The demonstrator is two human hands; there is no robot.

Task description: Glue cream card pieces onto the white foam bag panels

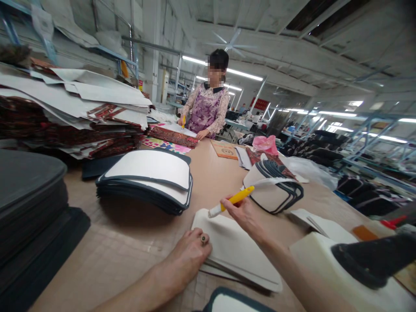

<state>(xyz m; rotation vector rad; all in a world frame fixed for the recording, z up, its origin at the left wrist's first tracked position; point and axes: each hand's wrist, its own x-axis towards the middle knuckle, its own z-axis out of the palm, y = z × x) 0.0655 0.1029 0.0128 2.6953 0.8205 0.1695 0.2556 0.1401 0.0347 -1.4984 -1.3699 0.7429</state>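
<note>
The pile of white boards (238, 249) lies directly under both hands, its far-left corner just ahead of the left hand (194, 248) and its top sheet below the right hand (240, 212). The brush (241, 196) has its yellow handle raised toward the far right and its pale end down at the pile's far-left corner. From my remote view I cannot confirm whether the bristles touch the board.

I find the right fingers closed around the brush, thumb and forefinger near the pale end. The left fingers are bent and drawn together at the pile's left edge, in contact with it; I cannot tell whether they grip or merely rest. One left finger carries a ring (203, 238) with a dark stone.

I record the surface as a brown table (208, 169). Beyond the pile to the left sits a stack of dark-edged panels (146, 167) with white faces; beyond it to the right, a curved stack (269, 195) stands on edge. Loose white sheets (325, 223) lie right of the pile. Far left of it I note a tall dark stack (29, 186), and behind that a heap of paper and patterned cloth (78, 108).

Well beyond the pile, a co-worker (206, 108) in a purple apron holds a yellow tool (183, 121). Overhead I see a ceiling fan (230, 44) and strip lights (245, 75).
</note>
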